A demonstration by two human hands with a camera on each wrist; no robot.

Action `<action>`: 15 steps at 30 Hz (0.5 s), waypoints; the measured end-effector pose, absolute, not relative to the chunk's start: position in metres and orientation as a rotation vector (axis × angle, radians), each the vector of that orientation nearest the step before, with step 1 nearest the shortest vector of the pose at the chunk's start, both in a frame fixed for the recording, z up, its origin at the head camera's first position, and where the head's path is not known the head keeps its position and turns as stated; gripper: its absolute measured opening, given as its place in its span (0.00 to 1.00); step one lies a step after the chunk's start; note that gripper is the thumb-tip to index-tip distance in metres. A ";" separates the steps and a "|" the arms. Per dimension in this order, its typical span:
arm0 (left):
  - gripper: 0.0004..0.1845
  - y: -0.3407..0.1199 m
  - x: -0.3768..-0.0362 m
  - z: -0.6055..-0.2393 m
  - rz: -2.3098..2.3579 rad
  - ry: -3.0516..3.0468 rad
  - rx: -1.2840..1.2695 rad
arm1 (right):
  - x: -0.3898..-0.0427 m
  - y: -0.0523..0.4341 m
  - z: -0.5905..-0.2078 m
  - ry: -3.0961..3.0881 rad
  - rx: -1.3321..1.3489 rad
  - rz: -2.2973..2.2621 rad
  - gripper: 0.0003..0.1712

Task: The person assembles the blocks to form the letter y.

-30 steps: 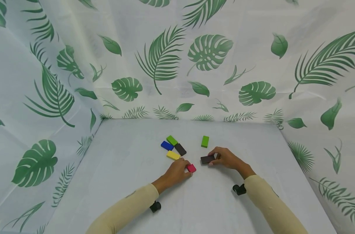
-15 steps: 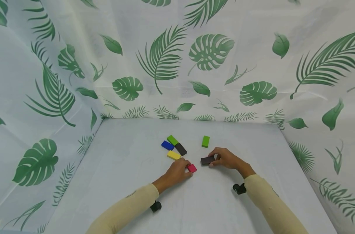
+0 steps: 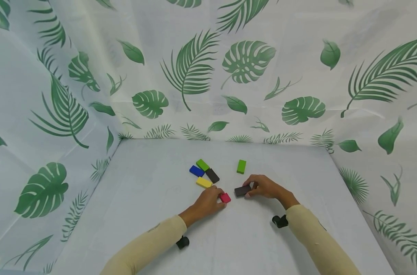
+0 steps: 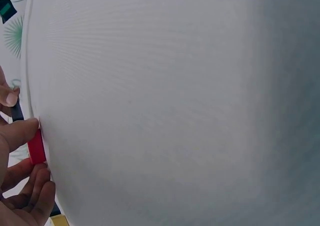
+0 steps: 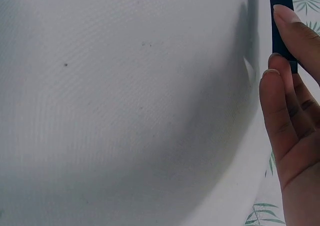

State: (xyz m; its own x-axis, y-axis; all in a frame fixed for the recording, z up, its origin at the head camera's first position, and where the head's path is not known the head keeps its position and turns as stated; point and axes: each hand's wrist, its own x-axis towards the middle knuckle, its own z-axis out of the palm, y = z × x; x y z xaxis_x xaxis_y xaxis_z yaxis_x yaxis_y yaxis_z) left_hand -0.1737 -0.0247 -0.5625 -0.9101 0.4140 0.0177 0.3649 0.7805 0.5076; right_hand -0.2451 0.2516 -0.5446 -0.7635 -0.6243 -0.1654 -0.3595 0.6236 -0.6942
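The left hand (image 3: pixel 206 201) pinches the red block (image 3: pixel 225 198), and just beside it the right hand (image 3: pixel 266 186) pinches a black block (image 3: pixel 242 191). Since before, that black block has come a tiny bit nearer the red block.

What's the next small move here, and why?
I'd likely ease the black block in the right hand toward the red block in the left hand: both blocks are pinched, their free ends are close, and bare table shows between them in the head view.
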 end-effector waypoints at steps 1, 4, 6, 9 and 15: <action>0.20 -0.025 -0.174 -0.562 0.792 2.871 0.629 | -0.245 0.251 -0.544 2.450 -0.774 -0.931 0.23; 0.19 -0.024 -0.173 -0.563 0.790 2.868 0.628 | -0.246 0.250 -0.544 2.439 -0.758 -0.933 0.23; 0.19 -0.025 -0.173 -0.562 0.792 2.869 0.626 | -0.246 0.250 -0.544 2.440 -0.749 -0.928 0.22; 0.19 -0.024 -0.173 -0.562 0.795 2.875 0.623 | -0.247 0.249 -0.544 2.444 -0.742 -0.918 0.22; 0.20 -0.023 -0.173 -0.562 0.781 2.872 0.620 | -0.247 0.247 -0.540 2.445 -0.734 -0.906 0.21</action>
